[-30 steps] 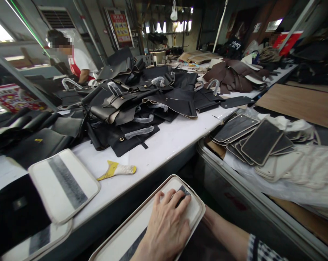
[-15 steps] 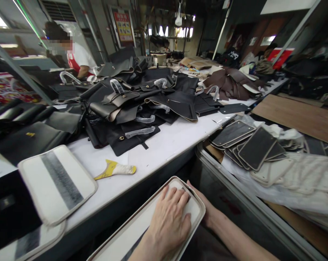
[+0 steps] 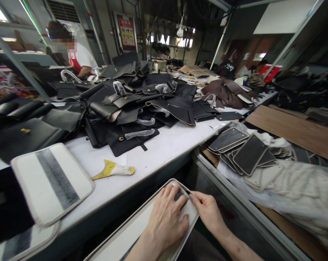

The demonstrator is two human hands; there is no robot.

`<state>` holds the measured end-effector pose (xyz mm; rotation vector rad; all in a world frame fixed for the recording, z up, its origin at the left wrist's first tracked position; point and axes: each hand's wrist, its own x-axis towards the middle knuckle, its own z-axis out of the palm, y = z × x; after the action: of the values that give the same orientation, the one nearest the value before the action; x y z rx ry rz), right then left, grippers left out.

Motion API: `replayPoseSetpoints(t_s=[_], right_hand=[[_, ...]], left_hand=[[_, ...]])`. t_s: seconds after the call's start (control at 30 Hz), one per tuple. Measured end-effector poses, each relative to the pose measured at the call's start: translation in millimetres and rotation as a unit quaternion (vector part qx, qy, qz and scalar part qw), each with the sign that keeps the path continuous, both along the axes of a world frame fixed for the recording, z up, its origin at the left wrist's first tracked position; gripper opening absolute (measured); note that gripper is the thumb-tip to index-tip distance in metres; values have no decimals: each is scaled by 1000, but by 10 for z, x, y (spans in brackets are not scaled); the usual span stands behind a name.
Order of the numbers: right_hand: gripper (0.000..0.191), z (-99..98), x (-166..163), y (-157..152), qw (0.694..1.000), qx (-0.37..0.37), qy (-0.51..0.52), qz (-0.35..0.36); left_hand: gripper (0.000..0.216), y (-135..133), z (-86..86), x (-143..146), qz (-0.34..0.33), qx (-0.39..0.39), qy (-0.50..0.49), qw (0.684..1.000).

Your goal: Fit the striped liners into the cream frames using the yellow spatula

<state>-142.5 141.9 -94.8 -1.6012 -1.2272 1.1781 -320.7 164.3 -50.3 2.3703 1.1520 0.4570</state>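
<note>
A long cream bag panel (image 3: 126,232) with rounded corners, a raised edge and a dark grey strip lies low in front of me, reaching past the bottom of the view. My left hand (image 3: 171,214) rests flat on its inner face close to the far end, fingers stretched and slightly spread. At the far right corner, my right hand (image 3: 207,210) pinches the panel's rim between thumb and fingers. A small dark gap shows in the rim beside those fingertips. On the white table to the left lies another cream panel (image 3: 30,181) with a grey stripe, partly over a similar one.
A yellow scraper-like tool (image 3: 116,169) with a white-wrapped handle lies on the white table (image 3: 150,159). Black bag pieces (image 3: 142,105) are heaped behind it. Dark rounded panels (image 3: 249,154) fill a bin at right. A co-worker (image 3: 81,58) stands at the far left.
My right hand has come up from behind the panel's corner and now grips its rim from the right side. My left hand stays flat on the panel. The view has shifted slightly.
</note>
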Motion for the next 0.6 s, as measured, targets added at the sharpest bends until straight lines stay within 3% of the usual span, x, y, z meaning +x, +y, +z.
replayPoseSetpoints(t_s=[0.23, 0.6], right_hand=[[33, -141, -87, -52, 996, 32, 8, -86], [31, 96, -127, -119, 984, 103, -142, -26]], left_hand=[[32, -13, -30, -6, -11, 9, 15, 1000], [39, 13, -129, -75, 4, -15, -23, 1000]])
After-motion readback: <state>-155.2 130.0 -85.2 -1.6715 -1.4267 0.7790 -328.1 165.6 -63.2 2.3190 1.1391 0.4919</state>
